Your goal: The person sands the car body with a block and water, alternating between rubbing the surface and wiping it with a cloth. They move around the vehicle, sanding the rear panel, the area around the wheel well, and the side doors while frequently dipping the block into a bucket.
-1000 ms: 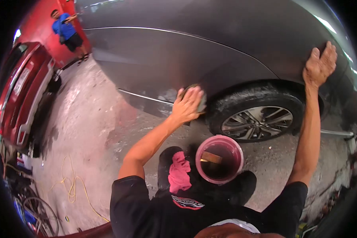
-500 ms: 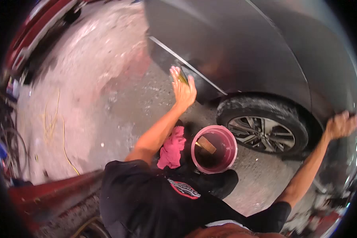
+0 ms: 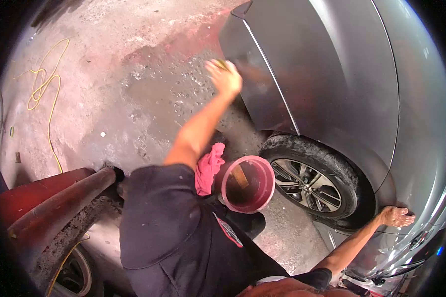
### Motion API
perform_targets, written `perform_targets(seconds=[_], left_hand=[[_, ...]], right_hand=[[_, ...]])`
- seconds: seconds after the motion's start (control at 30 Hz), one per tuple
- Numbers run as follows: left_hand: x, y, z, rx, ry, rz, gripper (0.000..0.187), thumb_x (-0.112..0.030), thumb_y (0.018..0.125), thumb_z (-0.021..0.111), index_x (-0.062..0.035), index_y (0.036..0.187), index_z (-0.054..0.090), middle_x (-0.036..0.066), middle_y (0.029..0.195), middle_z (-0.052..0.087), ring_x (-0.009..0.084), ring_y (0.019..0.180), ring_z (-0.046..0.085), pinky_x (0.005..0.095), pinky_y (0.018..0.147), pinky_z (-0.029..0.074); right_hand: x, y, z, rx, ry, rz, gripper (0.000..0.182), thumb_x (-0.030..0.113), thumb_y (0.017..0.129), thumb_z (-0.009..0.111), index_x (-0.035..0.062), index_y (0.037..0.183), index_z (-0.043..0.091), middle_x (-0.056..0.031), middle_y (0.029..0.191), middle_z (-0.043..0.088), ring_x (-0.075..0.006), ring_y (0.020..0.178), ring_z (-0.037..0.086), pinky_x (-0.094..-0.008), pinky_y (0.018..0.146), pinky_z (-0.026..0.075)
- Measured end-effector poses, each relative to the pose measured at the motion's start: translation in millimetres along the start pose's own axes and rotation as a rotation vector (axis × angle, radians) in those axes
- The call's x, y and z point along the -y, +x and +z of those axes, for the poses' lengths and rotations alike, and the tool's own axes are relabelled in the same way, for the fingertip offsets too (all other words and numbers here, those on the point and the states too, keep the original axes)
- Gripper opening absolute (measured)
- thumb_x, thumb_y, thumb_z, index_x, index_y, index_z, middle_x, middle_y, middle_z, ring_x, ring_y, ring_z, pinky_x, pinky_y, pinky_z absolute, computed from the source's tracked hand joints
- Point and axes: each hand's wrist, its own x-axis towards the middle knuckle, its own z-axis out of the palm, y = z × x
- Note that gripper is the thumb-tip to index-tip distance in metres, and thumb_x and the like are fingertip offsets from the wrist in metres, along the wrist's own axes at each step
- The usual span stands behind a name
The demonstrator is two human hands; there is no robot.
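My left hand (image 3: 225, 78), slightly blurred, is at the lower edge of the grey car's bodywork (image 3: 312, 79). Its fingers are around a small yellow-green flat piece (image 3: 222, 65), mostly hidden by the hand. On the car's panel above and beyond the wheel (image 3: 307, 184), my right hand (image 3: 395, 217) lies with fingers stretched out and nothing in it. A pink bucket (image 3: 270, 184) of dark liquid stands between my legs and the tyre, with a brown block (image 3: 240, 176) inside it. Beside the bucket, a pink cloth (image 3: 209, 168) drapes near my knee.
A yellow cord (image 3: 52, 116) trails in loops over the rough concrete floor (image 3: 148, 99), which looks wet near the car. At the lower left are a red metal structure (image 3: 44, 190) and another wheel (image 3: 74, 274).
The view has turned and shifted. My left hand has moved up along the car's lower edge, still with the yellow-green piece. My right hand now lies lower on the front panel.
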Motion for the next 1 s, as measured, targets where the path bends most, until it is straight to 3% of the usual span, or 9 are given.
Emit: perform_targets(seconds=[0.13, 0.23, 0.3, 0.33, 0.43, 0.6, 0.83, 0.93, 1.0], left_hand=[[7, 66, -40, -0.366, 0.064, -0.033, 0.067, -0.038, 0.101, 0.033, 0.0152, 0.141, 0.027, 0.036, 0.145, 0.033, 0.0439, 0.139, 0.03, 0.0522, 0.109, 0.032], [-14, -49, -99, 0.396, -0.135, 0.01, 0.038, -0.028, 0.099, 0.042, 0.0089, 0.107, 0.048, 0.027, 0.083, 0.061, 0.0441, 0.082, 0.06, 0.0533, 0.077, 0.043], [0, -147, -114, 0.613, -0.255, 0.359, 0.039, -0.016, 0.096, 0.042, 0.0051, 0.13, 0.046, 0.03, 0.117, 0.056, 0.0415, 0.113, 0.054, 0.0442, 0.097, 0.042], [10, -193, -115, 1.003, -0.414, 0.086, 0.048, -0.011, 0.094, 0.041, 0.003, 0.139, 0.04, 0.03, 0.135, 0.047, 0.0407, 0.129, 0.045, 0.0429, 0.109, 0.035], [49, -281, -93, 1.563, 0.381, 0.823, 0.064, -0.019, 0.089, 0.049, -0.0138, 0.15, 0.032, 0.029, 0.154, 0.021, 0.0478, 0.137, 0.033, 0.0567, 0.11, 0.032], [133, -337, -25, 1.655, 0.831, 0.816, 0.064, -0.023, 0.086, 0.053, -0.0162, 0.147, 0.036, 0.022, 0.158, 0.017, 0.0488, 0.141, 0.023, 0.0663, 0.106, 0.028], [265, -355, 11, 1.569, 0.959, 1.206, 0.049, -0.024, 0.094, 0.044, -0.0148, 0.142, 0.045, 0.011, 0.158, 0.023, 0.0372, 0.145, 0.021, 0.0597, 0.104, 0.035], [260, -359, 23, 1.785, 0.857, 0.942, 0.048, -0.031, 0.097, 0.042, -0.0152, 0.143, 0.043, 0.011, 0.159, 0.021, 0.036, 0.145, 0.02, 0.0588, 0.109, 0.031], [239, -351, 29, 1.873, 0.689, 0.666, 0.048, -0.036, 0.1, 0.04, -0.0154, 0.143, 0.041, 0.011, 0.159, 0.019, 0.0352, 0.146, 0.019, 0.0582, 0.112, 0.029]], right_hand=[[4, -4, -3, 0.069, -0.049, 0.005, 0.051, 0.028, 0.102, 0.036, -0.0136, 0.13, 0.049, -0.0303, 0.134, 0.05, -0.0422, 0.13, 0.044, -0.0497, 0.114, 0.029], [3, -3, 0, 0.08, 0.002, 0.057, 0.045, 0.023, 0.1, 0.039, -0.011, 0.126, 0.052, -0.0301, 0.138, 0.046, -0.0434, 0.132, 0.041, -0.0501, 0.114, 0.029], [-10, -5, 5, 0.096, -0.081, -0.071, 0.04, 0.021, 0.099, 0.04, -0.0094, 0.121, 0.055, -0.0305, 0.138, 0.046, -0.0446, 0.132, 0.04, -0.0512, 0.113, 0.03], [-18, -9, 5, 0.112, -0.149, -0.196, 0.036, 0.02, 0.098, 0.041, -0.0077, 0.116, 0.057, -0.031, 0.138, 0.045, -0.0457, 0.131, 0.04, -0.0522, 0.113, 0.03], [-26, -8, 7, 0.116, -0.179, -0.206, 0.026, 0.015, 0.095, 0.044, -0.0044, 0.104, 0.058, -0.0315, 0.134, 0.048, -0.0465, 0.126, 0.045, -0.0536, 0.11, 0.034], [-86, -38, 34, 0.232, -0.429, -0.301, 0.018, 0.013, 0.085, 0.052, -0.0036, 0.087, 0.058, -0.0296, 0.117, 0.057, -0.0458, 0.112, 0.055, -0.0536, 0.105, 0.039], [-34, -21, 7, 0.265, -0.408, -0.105, 0.047, 0.029, 0.103, 0.035, -0.0044, 0.136, 0.042, -0.0348, 0.144, 0.037, -0.0492, 0.131, 0.04, -0.0604, 0.106, 0.033], [-6, -18, 11, 0.678, -0.91, 0.05, 0.043, 0.024, 0.103, 0.034, -0.0049, 0.133, 0.046, -0.0349, 0.142, 0.039, -0.0485, 0.13, 0.042, -0.0569, 0.107, 0.035], [-43, -17, 8, 0.249, -0.658, -0.202, 0.039, 0.02, 0.102, 0.039, -0.0029, 0.132, 0.049, -0.0348, 0.139, 0.042, -0.0471, 0.129, 0.043, -0.0557, 0.108, 0.035]])
